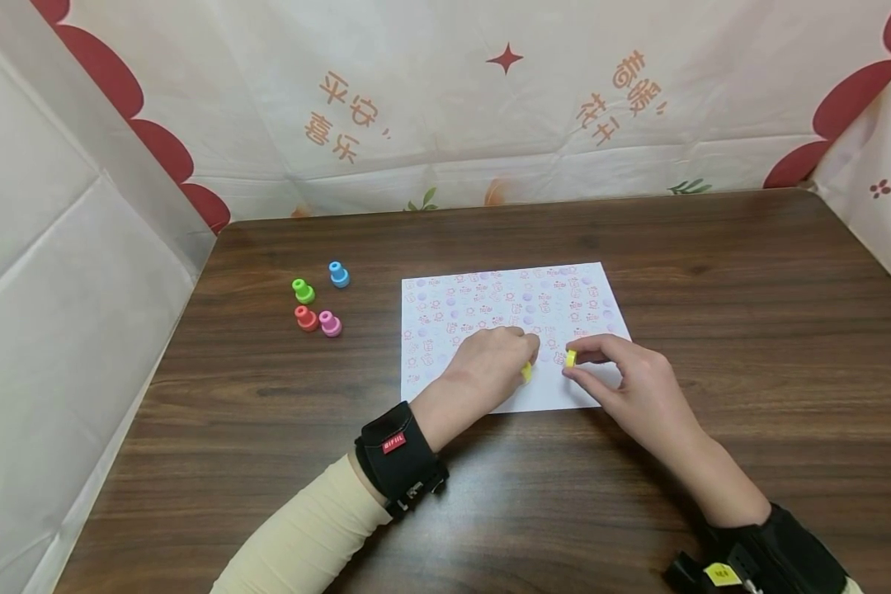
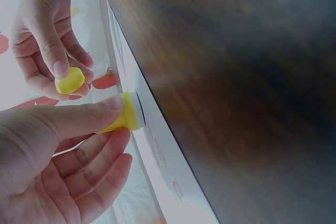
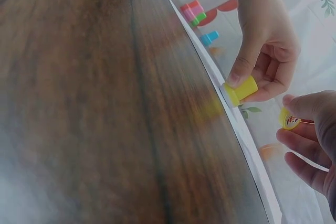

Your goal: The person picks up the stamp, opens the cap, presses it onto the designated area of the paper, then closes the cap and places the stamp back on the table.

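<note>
My left hand (image 1: pixel 487 365) pinches a yellow toy stamp (image 2: pixel 124 116) between thumb and fingers, its pale base down against the white paper (image 1: pixel 557 398). Most of that stamp is hidden by the hand in the head view. To its right, my right hand (image 1: pixel 642 389) holds a small yellow stamp cap (image 1: pixel 571 358) by thumb and fingertips, above the sheet. A printed picture shows on the cap's round end in the right wrist view. Rows of small pink and purple stamp prints cover much of the paper.
Left of the paper stand a green stamp (image 1: pixel 304 291), a blue stamp (image 1: pixel 339 275), a red stamp (image 1: pixel 307 318) and a pink stamp (image 1: pixel 330 324). The brown wooden table (image 1: pixel 750 330) meets a hanging white printed cloth (image 1: pixel 445 99) at its back edge.
</note>
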The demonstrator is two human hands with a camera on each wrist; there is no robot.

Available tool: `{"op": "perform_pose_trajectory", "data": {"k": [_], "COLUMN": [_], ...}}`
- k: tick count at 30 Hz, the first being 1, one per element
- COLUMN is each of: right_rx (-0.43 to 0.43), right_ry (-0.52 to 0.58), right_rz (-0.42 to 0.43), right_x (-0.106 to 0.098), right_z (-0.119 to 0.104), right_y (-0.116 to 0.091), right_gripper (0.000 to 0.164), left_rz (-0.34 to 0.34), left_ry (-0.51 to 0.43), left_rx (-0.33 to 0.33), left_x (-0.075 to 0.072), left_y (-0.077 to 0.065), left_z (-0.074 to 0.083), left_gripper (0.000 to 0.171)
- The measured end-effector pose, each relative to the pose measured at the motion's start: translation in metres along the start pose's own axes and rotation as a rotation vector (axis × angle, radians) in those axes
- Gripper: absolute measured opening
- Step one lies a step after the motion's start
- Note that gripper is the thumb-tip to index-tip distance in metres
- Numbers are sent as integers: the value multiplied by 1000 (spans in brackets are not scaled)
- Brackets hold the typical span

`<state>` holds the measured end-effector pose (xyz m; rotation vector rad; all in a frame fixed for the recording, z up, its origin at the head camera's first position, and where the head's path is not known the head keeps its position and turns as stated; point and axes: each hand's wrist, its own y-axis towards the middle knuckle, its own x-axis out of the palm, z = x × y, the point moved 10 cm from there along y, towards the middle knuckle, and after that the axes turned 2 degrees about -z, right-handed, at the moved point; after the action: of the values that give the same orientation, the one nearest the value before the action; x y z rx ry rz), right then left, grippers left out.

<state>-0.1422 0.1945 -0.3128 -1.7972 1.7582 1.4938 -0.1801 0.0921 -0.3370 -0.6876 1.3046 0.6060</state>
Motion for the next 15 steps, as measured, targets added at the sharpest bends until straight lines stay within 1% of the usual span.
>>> {"op": "perform_pose_trajectory", "data": {"k": [15], "right_rx": [21], "right_ry": [4], "right_rz": [-23], "right_x": [0], "right_z": [0], "right_y": [0], "right_gripper": [30], "left_rz": [0], "left_ry": [2], "left_rx": [-3], "left_x": [-2], "left_y": [0], "left_z": [0], "left_gripper": [17]}}
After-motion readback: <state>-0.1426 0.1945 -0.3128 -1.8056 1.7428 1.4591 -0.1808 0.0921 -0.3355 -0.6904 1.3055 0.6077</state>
